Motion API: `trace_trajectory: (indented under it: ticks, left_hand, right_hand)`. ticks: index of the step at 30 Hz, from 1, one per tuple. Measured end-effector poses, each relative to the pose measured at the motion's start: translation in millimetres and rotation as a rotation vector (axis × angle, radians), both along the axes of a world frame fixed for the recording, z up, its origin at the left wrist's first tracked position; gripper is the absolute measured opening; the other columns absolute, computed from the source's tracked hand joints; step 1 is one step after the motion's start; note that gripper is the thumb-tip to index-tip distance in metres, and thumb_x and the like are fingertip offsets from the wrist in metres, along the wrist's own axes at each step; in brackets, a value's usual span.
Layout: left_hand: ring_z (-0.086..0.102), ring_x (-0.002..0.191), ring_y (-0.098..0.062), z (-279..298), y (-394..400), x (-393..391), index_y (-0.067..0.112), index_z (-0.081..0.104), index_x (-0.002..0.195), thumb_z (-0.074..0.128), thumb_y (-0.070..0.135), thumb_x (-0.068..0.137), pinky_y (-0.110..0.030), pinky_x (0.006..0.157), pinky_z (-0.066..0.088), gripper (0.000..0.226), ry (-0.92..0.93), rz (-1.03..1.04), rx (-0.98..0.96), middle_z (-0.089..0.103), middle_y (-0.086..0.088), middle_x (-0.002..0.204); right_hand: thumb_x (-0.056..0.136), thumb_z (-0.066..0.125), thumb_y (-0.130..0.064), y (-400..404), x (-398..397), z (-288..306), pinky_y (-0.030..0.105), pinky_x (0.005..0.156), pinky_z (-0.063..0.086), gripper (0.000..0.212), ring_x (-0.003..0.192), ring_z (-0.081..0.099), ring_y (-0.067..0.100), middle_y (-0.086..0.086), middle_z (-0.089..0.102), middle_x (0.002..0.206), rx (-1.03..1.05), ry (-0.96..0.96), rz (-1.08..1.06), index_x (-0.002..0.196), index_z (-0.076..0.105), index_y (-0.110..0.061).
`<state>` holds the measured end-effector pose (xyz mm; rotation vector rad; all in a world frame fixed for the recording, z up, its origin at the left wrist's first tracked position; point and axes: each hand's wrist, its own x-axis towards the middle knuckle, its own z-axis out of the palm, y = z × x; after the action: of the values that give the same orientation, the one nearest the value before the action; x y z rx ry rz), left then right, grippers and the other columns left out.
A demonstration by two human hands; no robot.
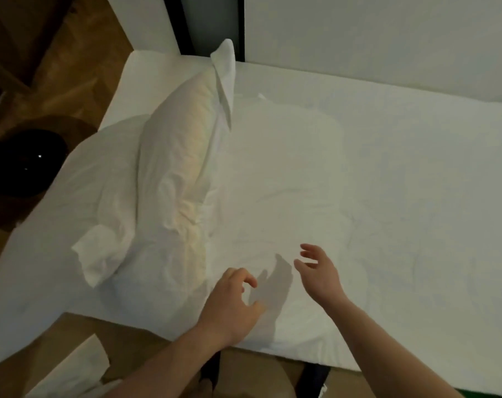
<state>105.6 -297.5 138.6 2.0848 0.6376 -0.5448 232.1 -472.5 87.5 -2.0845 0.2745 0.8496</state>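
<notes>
Both hands are empty here: left hand (pixel 232 297) loosely curled, right hand (pixel 318 271) relaxed, hovering over the white sheet (pixel 359 182) on the bed, pillow (pixel 180 156) just to their left.

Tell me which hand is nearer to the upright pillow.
Left. The left hand is beside the pillow, just right of its near end; the right hand is farther right, over the white sheet.
</notes>
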Motion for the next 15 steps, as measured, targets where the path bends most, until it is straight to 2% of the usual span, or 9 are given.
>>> trace_trajectory:
  ticks: [4, 8, 11, 15]
  left_hand:
    - [0.044, 0.124, -0.013, -35.8, -33.5, -0.9, 0.031, 0.048, 0.127, 0.071, 0.041, 0.084, -0.029, 0.104, 0.042, 0.05, 0.132, -0.018, 0.107, 0.033, 0.012, 0.135]
    - [0.049, 0.126, -0.022, -50.7, -37.7, 30.2, 0.025, 0.049, 0.132, 0.074, 0.041, 0.08, -0.04, 0.108, 0.044, 0.06, 0.068, 0.067, 0.264, 0.034, 0.005, 0.139]
    - [0.051, 0.128, -0.026, -64.5, -36.4, 45.3, 0.021, 0.052, 0.134, 0.076, 0.044, 0.077, -0.042, 0.11, 0.043, 0.066, 0.101, 0.168, 0.319, 0.038, 0.0, 0.141]
    - [0.034, 0.138, -0.021, -92.6, -67.1, 36.2, 0.023, 0.041, 0.146, 0.074, 0.053, 0.074, -0.038, 0.116, 0.034, 0.085, 0.151, -0.15, 0.342, 0.026, 0.004, 0.15]
  right_hand:
    - [0.094, 0.071, -0.036, -97.2, 2.4, -17.1, 0.04, 0.096, 0.051, 0.063, 0.119, 0.061, 0.023, 0.001, 0.055, 0.145, -0.098, 0.071, -0.037, 0.15, 0.043, -0.025]
    - [0.091, 0.073, -0.045, -151.7, 11.4, -30.6, 0.04, 0.103, 0.045, 0.081, 0.134, 0.052, 0.028, 0.004, 0.045, 0.155, -0.111, 0.095, -0.036, 0.158, 0.031, -0.024]
    - [0.087, 0.074, -0.054, -158.9, 21.7, -49.9, 0.042, 0.108, 0.041, 0.093, 0.141, 0.047, 0.029, 0.006, 0.039, 0.161, -0.109, 0.138, -0.028, 0.161, 0.024, -0.025]
    - [0.08, 0.076, -0.063, -143.6, 29.1, -91.8, 0.044, 0.118, 0.035, 0.11, 0.149, 0.036, 0.028, 0.006, 0.029, 0.167, -0.086, 0.207, -0.009, 0.164, 0.015, -0.024]
